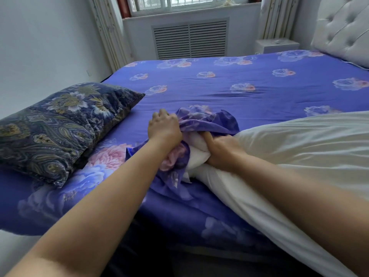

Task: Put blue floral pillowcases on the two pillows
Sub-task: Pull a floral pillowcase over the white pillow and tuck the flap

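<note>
Reaching forward, both hands – left hand (164,126) bunching blue floral pillowcase (207,120), right hand (221,150) squeezing white pillow (299,140) end.

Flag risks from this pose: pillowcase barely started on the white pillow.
1. The blue floral pillowcase is bunched over only the pillow's end; the left hand may pull it off rather than on.
2. The right hand squeezes the white pillow corner; released early, it could spring out of the opening.
3. The pillow overhangs the bed edge and might slide off.
</note>
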Available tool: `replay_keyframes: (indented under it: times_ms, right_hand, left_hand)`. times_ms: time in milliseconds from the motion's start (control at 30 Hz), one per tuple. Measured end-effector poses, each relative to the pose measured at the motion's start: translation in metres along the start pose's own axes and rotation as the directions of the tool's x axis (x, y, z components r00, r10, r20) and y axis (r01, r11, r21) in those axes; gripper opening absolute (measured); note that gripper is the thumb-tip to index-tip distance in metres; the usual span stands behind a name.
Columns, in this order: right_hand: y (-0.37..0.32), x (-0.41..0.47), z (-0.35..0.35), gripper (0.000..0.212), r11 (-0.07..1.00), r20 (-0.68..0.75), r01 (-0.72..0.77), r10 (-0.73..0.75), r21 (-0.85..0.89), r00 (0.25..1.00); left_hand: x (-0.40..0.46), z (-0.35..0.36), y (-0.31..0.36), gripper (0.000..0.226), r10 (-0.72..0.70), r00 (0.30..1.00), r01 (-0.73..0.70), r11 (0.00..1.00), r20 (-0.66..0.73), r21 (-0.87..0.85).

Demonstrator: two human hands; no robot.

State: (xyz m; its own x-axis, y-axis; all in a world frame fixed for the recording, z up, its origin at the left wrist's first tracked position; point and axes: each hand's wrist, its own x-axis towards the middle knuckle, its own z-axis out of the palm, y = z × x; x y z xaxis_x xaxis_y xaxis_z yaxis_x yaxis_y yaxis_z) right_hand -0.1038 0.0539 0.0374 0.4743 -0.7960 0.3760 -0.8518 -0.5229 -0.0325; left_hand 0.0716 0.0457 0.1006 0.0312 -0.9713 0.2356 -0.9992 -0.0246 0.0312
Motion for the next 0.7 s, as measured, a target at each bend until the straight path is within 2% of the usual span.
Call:
replay_keyframes:
  times_ms: [67,133,167,233,300,334,400,467,567,600,634,667,700]
  right_hand:
    - [-0.005,-0.005,0.005,0.078,0.994,-0.171,0.084,-0.094,-0.064,0.981]
    - [-0.009,-0.01,0.009,0.083,0.986,-0.268,0.125,-0.151,-0.114,0.952]
    - [-0.01,-0.012,0.01,0.084,0.985,-0.275,0.134,-0.158,-0.107,0.948]
    - [-0.007,-0.012,0.008,0.087,0.992,-0.244,0.123,-0.127,-0.035,0.961]
    - [-0.002,-0.009,0.002,0.092,0.998,-0.115,0.049,-0.043,0.046,0.992]
    - [0.0,-0.006,-0.001,0.092,0.998,-0.039,-0.006,0.009,0.07,0.999]
    - [0.003,-0.002,-0.005,0.091,0.993,0.014,-0.086,0.085,0.075,0.996]
    - [0.005,0.002,-0.01,0.09,0.988,0.022,-0.127,0.126,0.082,0.992]
    - [0.007,0.005,-0.011,0.092,0.991,0.064,-0.134,0.133,0.01,0.989]
    - [0.007,0.007,-0.012,0.093,0.991,0.072,-0.135,0.136,-0.015,0.988]
    - [0.007,0.009,-0.014,0.093,0.989,0.081,-0.146,0.148,-0.028,0.986]
    - [0.009,0.011,-0.016,0.093,0.985,0.095,-0.171,0.173,-0.029,0.98]
    - [0.012,0.014,-0.02,0.092,0.978,0.11,-0.209,0.211,-0.03,0.971]
  left_hand:
    - [-0.007,0.003,0.003,0.027,-0.001,1.0,0.0,0.999,-0.024,-0.042]
    - [-0.012,0.002,0.014,0.022,-0.001,0.996,-0.015,0.986,-0.093,-0.165]
    - [-0.014,0.001,0.022,0.021,-0.01,0.995,-0.014,0.97,-0.097,-0.243]
    - [-0.018,0.005,0.035,0.022,-0.002,1.0,-0.002,0.916,-0.011,-0.402]
    - [-0.027,0.012,0.043,0.028,0.067,0.995,-0.021,0.88,0.079,-0.474]
    - [-0.032,0.015,0.045,0.032,0.097,0.991,-0.041,0.882,0.096,-0.47]
    - [-0.038,0.015,0.041,0.04,0.101,0.99,-0.058,0.921,0.093,-0.385]
    - [-0.04,0.011,0.028,0.041,0.016,0.998,0.0,0.97,0.061,-0.243]
    - [-0.038,0.007,0.002,0.029,-0.074,0.997,0.074,0.995,-0.004,-0.06]
    - [-0.036,0.006,-0.004,0.025,-0.088,0.996,0.085,0.992,-0.031,-0.089]
    - [-0.035,0.004,-0.007,0.023,-0.12,0.991,0.107,0.973,-0.055,-0.203]
    - [-0.032,0.0,-0.008,0.023,-0.179,0.983,0.148,0.911,-0.046,-0.384]
    - [-0.03,-0.005,-0.007,0.024,-0.233,0.972,0.187,0.79,-0.005,-0.584]
